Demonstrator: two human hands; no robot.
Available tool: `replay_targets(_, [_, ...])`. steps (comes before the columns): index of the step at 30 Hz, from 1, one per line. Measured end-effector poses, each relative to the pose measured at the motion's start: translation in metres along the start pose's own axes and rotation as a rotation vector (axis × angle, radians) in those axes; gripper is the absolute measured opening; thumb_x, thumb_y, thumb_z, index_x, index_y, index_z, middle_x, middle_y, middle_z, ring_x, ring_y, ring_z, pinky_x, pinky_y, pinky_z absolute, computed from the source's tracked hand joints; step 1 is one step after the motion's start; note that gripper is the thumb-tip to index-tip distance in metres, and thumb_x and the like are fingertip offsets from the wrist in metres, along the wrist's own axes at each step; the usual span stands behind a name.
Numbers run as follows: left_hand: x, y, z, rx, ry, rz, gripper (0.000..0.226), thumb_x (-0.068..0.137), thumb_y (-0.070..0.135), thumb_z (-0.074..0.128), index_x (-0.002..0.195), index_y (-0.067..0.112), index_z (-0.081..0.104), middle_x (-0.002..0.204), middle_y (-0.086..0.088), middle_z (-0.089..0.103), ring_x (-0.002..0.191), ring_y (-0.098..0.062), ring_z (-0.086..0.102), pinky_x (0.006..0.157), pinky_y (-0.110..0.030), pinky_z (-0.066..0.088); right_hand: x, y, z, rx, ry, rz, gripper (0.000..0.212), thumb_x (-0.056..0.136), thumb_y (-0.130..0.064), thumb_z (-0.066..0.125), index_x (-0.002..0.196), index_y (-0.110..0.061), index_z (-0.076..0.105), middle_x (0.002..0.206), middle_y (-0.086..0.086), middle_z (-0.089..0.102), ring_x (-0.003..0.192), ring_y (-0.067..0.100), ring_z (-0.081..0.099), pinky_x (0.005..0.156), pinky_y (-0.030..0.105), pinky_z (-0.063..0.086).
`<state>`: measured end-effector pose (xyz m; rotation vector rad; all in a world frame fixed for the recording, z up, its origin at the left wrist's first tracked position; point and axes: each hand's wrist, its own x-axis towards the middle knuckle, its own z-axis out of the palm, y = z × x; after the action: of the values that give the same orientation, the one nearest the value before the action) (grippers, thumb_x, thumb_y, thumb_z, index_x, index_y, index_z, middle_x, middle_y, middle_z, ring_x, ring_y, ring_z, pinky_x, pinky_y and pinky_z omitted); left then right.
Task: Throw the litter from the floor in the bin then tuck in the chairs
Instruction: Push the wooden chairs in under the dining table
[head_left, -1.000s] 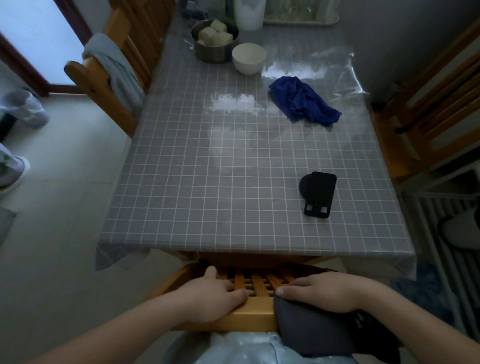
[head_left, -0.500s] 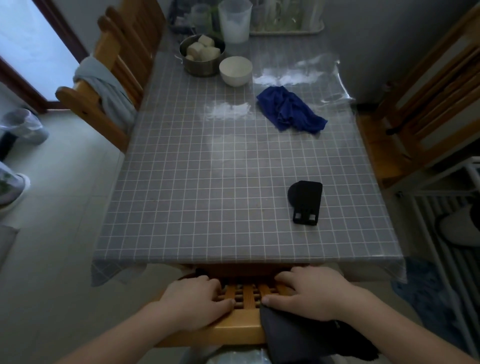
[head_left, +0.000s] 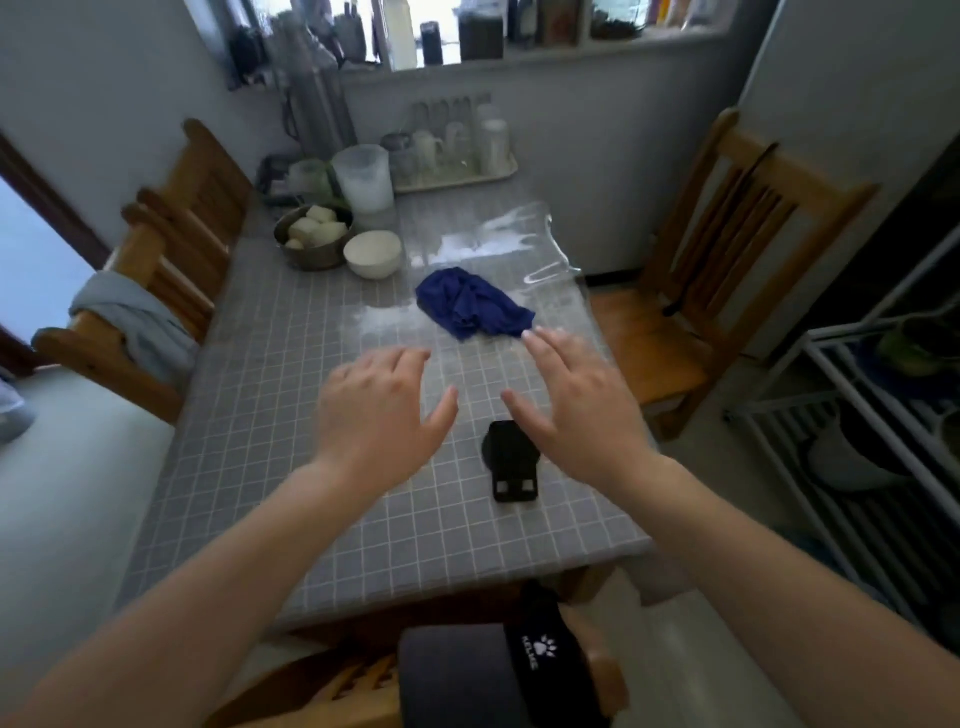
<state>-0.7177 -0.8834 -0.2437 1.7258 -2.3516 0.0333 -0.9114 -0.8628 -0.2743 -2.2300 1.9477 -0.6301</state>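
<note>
The near wooden chair stands pushed against the table's front edge, a dark garment draped over its back. My left hand and my right hand hover above the grey checked table, fingers spread, holding nothing. A wooden chair on the right stands away from the table, its seat exposed. On the left, wooden chairs stand along the table's side, one with a grey cloth over its back. No litter or bin shows.
On the table lie a blue cloth, a black phone holder, a white bowl, a metal pot of pale chunks, a jug and a rack of glasses. A white wire shelf stands at the right.
Both hands have let go of the near chair's back and risen over the table with fingers spread. The view has lifted to take in the wall and windowsill.
</note>
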Motion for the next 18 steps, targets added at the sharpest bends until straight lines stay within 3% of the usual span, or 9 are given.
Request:
replay_targets(6, [0.009, 0.111, -0.019, 0.015, 0.143, 0.018, 0.055, 0.089, 0.05, 0.046, 0.129, 0.013, 0.055, 0.131, -0.007, 0.061, 0.122, -0.026, 0.053, 0.104, -0.041, 0.036, -0.023, 0.08, -0.083, -0.074, 0.228, -0.005, 0.066, 0.092, -0.052, 0.045, 0.145, -0.014, 0.032, 0.152, 0.006, 0.037, 0.142, 0.022, 0.026, 0.116, 0.036, 0.019])
replay_targets(11, [0.009, 0.219, -0.022, -0.04, 0.207, 0.006, 0.055, 0.088, 0.049, 0.05, 0.13, 0.012, 0.054, 0.134, -0.008, 0.058, 0.126, -0.027, 0.05, 0.108, -0.043, 0.033, -0.062, 0.16, -0.148, -0.135, 0.285, -0.013, 0.064, 0.092, -0.056, 0.042, 0.143, -0.018, 0.036, 0.15, 0.005, 0.039, 0.143, 0.022, 0.024, 0.116, 0.037, 0.011])
replay_targets(18, [0.039, 0.338, -0.012, -0.033, 0.229, 0.048, 0.056, 0.089, 0.052, 0.047, 0.133, 0.016, 0.051, 0.139, -0.005, 0.053, 0.13, -0.025, 0.045, 0.108, -0.044, 0.031, -0.091, 0.266, -0.218, -0.199, 0.311, 0.041, 0.064, 0.091, -0.054, 0.039, 0.143, -0.015, 0.035, 0.15, 0.008, 0.039, 0.143, 0.024, 0.025, 0.116, 0.042, 0.015])
